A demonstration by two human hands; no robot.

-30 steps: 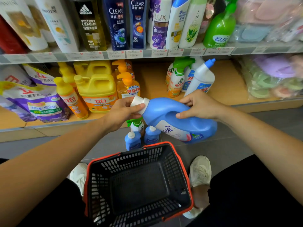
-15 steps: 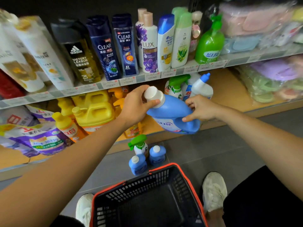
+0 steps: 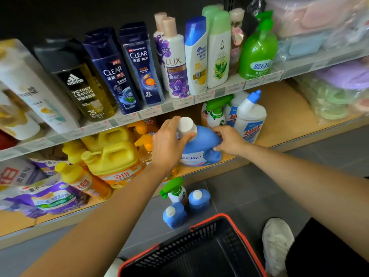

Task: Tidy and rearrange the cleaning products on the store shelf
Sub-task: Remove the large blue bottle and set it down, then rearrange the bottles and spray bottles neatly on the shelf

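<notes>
Holding the blue jug (image 3: 201, 151) beside the yellow jug (image 3: 115, 156), our left hand (image 3: 167, 144) wraps its cap (image 3: 185, 125), our right hand (image 3: 229, 139) its handle (image 3: 214, 141).

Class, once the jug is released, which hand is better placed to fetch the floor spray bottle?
Probably the left hand: it grips the cap of the jug, almost above the spray bottle; the right hand, on the jug's other side, sits farther right.

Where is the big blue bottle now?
Head view, centre: the big blue bottle sits on the lower shelf, between the orange pump bottle and the white bottle.
</notes>
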